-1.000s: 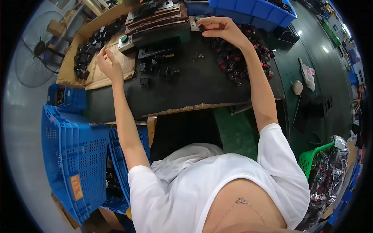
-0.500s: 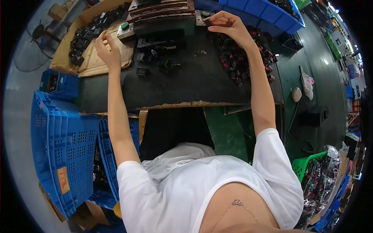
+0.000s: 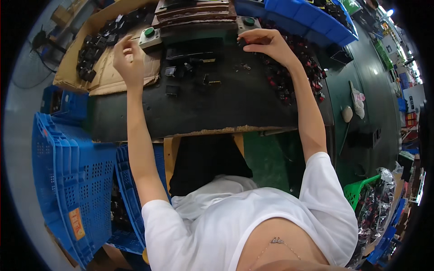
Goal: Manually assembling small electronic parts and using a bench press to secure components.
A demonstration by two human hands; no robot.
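A stack of blue perforated plastic crates [image 3: 72,176] stands at the far left. Above it, the left hand [image 3: 128,58] hovers over a torn brown cardboard sheet [image 3: 108,74] carrying small black plastic parts [image 3: 92,58], fingers loosely curled; whether it grips one, I cannot tell. Mid-bench, more black parts [image 3: 187,72] lie before the green-buttoned press fixture [image 3: 194,27]. The right hand [image 3: 266,45] pinches a small dark part beside a red-and-black parts pile [image 3: 289,77]. This looks like loading; next comes seating parts accurately.
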